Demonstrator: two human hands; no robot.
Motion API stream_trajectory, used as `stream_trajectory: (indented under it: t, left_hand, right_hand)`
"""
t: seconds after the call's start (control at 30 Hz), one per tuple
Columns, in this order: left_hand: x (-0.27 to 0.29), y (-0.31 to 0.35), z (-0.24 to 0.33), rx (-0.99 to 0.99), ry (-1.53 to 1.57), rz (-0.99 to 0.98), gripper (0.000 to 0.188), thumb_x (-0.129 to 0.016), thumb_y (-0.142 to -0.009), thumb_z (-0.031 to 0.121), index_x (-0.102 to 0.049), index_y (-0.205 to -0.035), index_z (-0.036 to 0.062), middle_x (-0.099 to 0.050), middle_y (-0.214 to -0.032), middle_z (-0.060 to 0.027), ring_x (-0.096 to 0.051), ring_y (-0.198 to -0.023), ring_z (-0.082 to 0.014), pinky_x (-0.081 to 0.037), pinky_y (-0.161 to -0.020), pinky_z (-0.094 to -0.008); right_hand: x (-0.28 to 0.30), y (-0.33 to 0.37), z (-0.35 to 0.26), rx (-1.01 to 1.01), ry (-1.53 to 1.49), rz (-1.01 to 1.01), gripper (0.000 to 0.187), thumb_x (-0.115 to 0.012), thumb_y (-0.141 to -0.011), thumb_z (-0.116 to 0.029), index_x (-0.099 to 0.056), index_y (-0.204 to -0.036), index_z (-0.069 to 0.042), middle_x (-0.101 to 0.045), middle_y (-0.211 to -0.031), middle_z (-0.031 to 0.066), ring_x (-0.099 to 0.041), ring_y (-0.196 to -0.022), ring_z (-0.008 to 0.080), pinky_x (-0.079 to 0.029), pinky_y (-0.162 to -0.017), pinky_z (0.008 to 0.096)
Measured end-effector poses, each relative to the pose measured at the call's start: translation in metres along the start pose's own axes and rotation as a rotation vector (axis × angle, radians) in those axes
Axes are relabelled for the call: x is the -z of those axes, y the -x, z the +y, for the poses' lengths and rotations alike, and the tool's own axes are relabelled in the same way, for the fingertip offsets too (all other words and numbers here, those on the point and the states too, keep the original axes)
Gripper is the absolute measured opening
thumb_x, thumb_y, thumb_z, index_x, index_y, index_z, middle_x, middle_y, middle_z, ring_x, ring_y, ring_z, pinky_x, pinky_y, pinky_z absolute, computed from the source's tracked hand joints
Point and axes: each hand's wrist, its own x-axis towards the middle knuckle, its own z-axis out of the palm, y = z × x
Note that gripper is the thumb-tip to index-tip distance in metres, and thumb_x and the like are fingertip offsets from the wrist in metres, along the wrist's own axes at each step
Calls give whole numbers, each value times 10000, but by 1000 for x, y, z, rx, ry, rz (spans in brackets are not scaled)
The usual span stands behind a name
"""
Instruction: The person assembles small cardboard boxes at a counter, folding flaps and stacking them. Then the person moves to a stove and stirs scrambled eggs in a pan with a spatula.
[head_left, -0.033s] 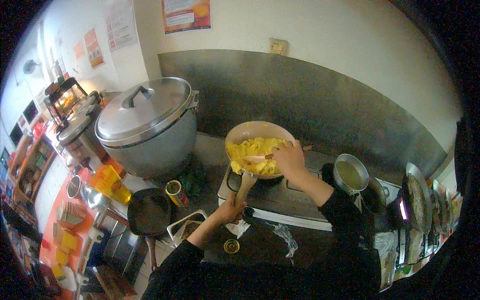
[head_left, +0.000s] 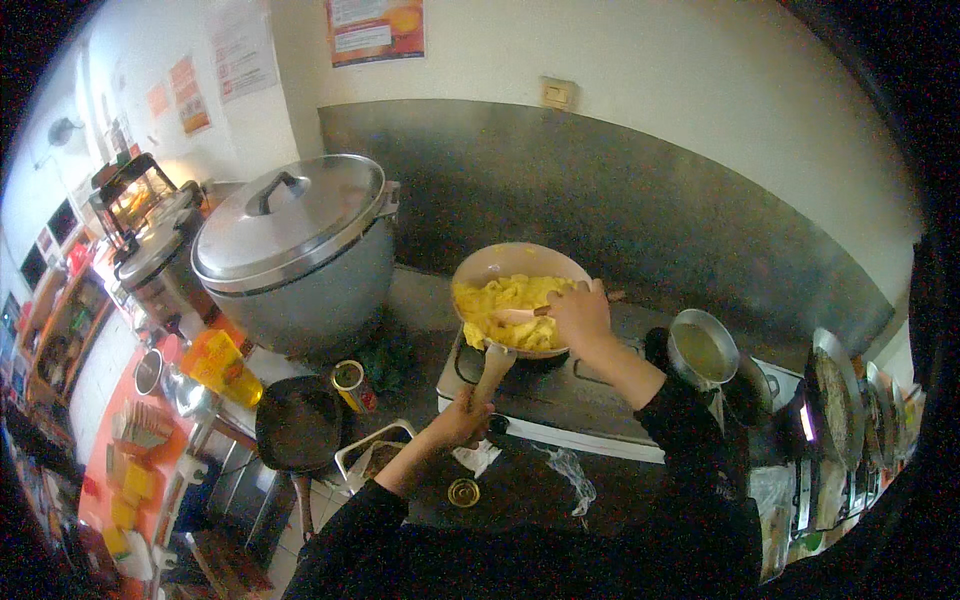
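Note:
A pale frying pan sits tilted over the stove, holding lumpy yellow food that looks like scrambled eggs. My left hand is wrapped around the pan's light handle, which points toward me. Over the pan's right side, my right hand grips a spatula with a pinkish head and brown handle. The spatula's head rests in the yellow food, and its handle end sticks out past my fingers on the right. My fingers cover the middle of that handle.
A large lidded steel pot stands left of the pan. A saucepan rests to the right. Nearer on the left are a dark square pan, an opened can and a yellow pouch. A metal splashback rises behind the stove.

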Motion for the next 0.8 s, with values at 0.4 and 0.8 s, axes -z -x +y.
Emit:
stream_trajectory:
  t: [0.4, 0.8]
  left_hand:
    - [1, 3, -4, -47, 109, -17, 431, -518, -850, 260, -257, -1154, 100, -471, -686, -46, -484, -514, -139, -419, -395, -282]
    - [-4, -2, -9, -5, 291, -13, 352, -505, -852, 191, -284, -1107, 92, -455, -668, -40, -472, -507, -136, -425, -402, -287]
  right_hand:
    - [58, 13, 24, -261, -133, -72, 194, -497, -780, -172, -572, -922, -65, -574, -873, 126, -572, -832, 288, -465, -666, 435]
    - [-45, 131, -15, -536, -627, 107, 248, -485, -828, -105, -433, -1045, 3, -507, -949, 229, -511, -880, 404, -410, -729, 462]
